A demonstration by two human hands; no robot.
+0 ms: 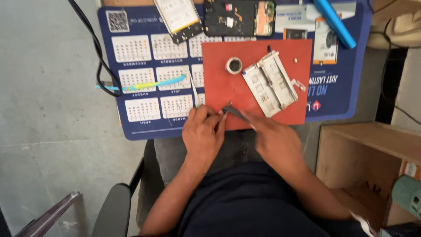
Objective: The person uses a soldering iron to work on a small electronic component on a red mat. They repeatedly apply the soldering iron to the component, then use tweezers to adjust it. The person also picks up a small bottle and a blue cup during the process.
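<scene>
A grey concrete floor [48, 87] fills the left of the frame. A black chair armrest [115, 206] sits at lower left. An open wooden box shelf [364, 162] stands at lower right, under even, soft light.

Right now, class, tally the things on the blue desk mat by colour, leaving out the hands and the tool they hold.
Red: 1, the red pad
Blue: 1, the blue tube
Silver-grey: 2, the metal jig, the small round pot
Black: 1, the opened phone
White: 1, the flat battery
Total: 6
</scene>
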